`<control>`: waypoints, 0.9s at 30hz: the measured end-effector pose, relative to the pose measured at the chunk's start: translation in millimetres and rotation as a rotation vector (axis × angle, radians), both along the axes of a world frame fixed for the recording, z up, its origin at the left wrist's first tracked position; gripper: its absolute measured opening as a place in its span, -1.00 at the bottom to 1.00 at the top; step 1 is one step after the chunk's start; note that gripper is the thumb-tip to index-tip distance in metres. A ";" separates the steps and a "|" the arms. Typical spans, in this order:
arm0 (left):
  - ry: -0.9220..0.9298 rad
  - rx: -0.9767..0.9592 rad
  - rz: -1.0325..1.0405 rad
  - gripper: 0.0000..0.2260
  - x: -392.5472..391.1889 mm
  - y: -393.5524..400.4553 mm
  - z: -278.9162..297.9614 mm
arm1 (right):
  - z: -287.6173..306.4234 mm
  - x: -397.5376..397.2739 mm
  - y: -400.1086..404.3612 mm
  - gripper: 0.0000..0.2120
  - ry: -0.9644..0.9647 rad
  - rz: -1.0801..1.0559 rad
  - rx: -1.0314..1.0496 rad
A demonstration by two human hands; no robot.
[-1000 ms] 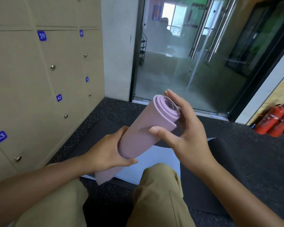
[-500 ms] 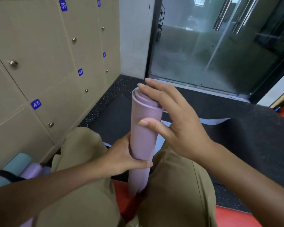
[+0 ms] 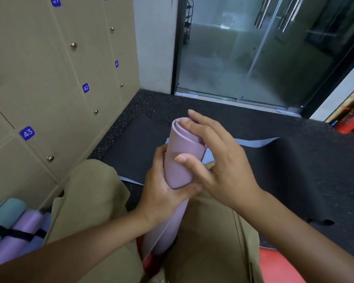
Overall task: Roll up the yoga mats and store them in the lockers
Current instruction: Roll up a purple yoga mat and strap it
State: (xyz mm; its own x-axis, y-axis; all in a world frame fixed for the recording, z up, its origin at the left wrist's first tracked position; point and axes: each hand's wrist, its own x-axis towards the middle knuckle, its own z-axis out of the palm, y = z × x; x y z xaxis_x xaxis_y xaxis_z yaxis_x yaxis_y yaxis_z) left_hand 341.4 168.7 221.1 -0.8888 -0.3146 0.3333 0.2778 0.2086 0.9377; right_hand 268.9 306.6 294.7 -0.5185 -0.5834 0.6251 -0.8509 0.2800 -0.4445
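We hold the rolled mat upright between our knees — left hand wrapped round its middle, right hand spread over the top end, thumb pressing its side

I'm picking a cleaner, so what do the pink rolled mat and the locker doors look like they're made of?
The pink rolled mat looks like soft matte foam or rubber: thick layers show at its spiral end, and it has no shine where the left hand grips it. The locker doors look like tan laminate or painted board, flat and low-sheen, with small metal knobs; the core cannot be told.
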 end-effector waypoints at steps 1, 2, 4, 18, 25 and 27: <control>0.015 0.008 0.016 -0.24 -5.7 4.6 3.8 | -0.7 -1.7 3.4 -0.46 -0.013 -0.017 -0.006; 0.025 0.017 0.024 -0.27 -10.2 8.5 5.9 | -0.4 -3.5 7.8 -0.47 -0.032 -0.028 -0.013; 0.023 0.030 0.024 -0.34 -16.0 15.2 6.7 | 1.9 -6.7 18.9 -0.48 -0.068 -0.039 -0.018; -0.115 -0.262 -0.071 -0.41 -49.7 73.8 14.5 | 5.9 -24.4 125.8 -0.50 -0.079 -0.173 0.223; -0.280 -0.733 -0.176 -0.37 -77.8 101.1 15.4 | -28.3 -11.4 174.0 -0.55 -0.492 -0.318 -0.035; -0.336 -0.884 -0.229 -0.34 -84.1 111.9 15.1 | -48.3 -4.2 189.4 -0.55 -0.590 -0.398 -0.045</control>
